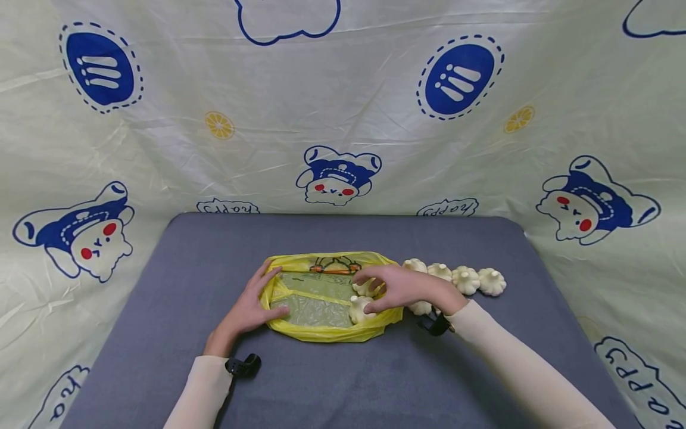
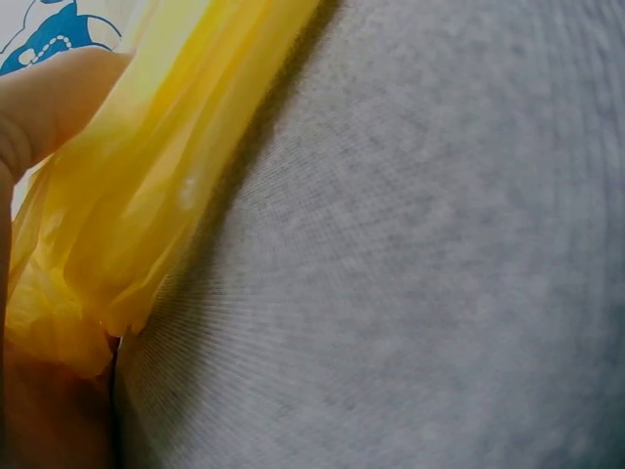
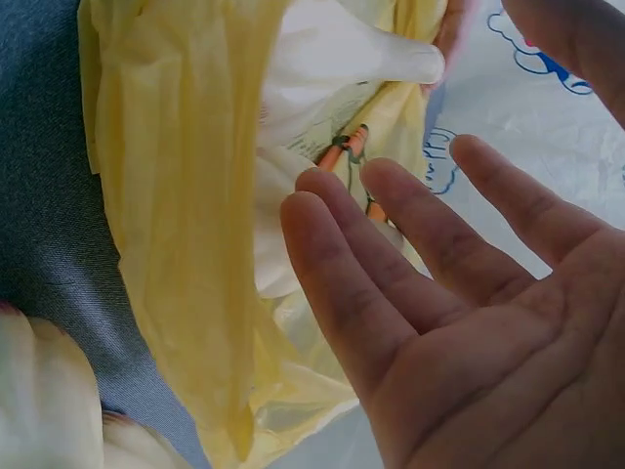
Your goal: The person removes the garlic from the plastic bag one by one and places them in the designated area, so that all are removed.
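Observation:
A yellow plastic bag [image 1: 332, 333] lies with its mouth spread wide, printed in orange and dark green on its inner far side. My left hand [image 1: 252, 307] grips its left rim, thumb over the opening; the left wrist view shows yellow folds [image 2: 146, 186] against that hand. Inside the bag, toward the right end, sit two white garlic bulbs, a nearer bulb [image 1: 360, 310] and a farther bulb [image 1: 367, 288] partly covered by my right hand [image 1: 399, 289]. The right hand hovers over them; in the right wrist view its fingers [image 3: 342, 274] are spread and hold nothing.
More garlic bulbs [image 1: 465, 280] line up on the grey table [image 1: 343, 387] right of the bag, one bulb [image 1: 420, 307] beneath the right wrist. A printed cloth [image 1: 343, 89] hangs behind the table and along its sides.

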`<state>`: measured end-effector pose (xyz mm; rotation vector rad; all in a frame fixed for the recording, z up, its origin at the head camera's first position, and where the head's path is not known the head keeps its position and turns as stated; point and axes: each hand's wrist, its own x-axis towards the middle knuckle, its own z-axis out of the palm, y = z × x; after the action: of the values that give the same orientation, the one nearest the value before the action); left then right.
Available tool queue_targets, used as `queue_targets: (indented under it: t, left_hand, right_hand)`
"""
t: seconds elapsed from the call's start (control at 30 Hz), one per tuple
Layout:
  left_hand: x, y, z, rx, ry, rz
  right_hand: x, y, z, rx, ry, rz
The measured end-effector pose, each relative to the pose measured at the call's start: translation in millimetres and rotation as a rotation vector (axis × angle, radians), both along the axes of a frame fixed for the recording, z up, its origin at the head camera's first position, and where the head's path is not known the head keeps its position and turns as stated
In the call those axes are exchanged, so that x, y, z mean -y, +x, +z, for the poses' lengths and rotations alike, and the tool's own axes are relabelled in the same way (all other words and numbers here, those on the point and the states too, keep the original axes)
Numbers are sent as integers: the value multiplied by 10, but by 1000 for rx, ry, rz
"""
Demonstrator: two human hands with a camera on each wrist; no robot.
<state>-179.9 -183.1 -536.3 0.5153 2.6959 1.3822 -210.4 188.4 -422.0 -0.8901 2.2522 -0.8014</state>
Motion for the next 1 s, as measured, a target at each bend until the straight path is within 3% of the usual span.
queue_targets:
  t: [0.3, 0.6, 1.0]
  left_hand:
    - [8, -5, -11, 10, 2, 1]
    - [5, -5, 1, 15, 5, 0]
    - [-2, -8, -8, 14, -11, 7]
  right_hand:
    - [118, -107, -76, 53, 111, 47]
    - [249, -119, -105, 59, 137, 113]
    - [407, -166, -156, 67, 143, 141]
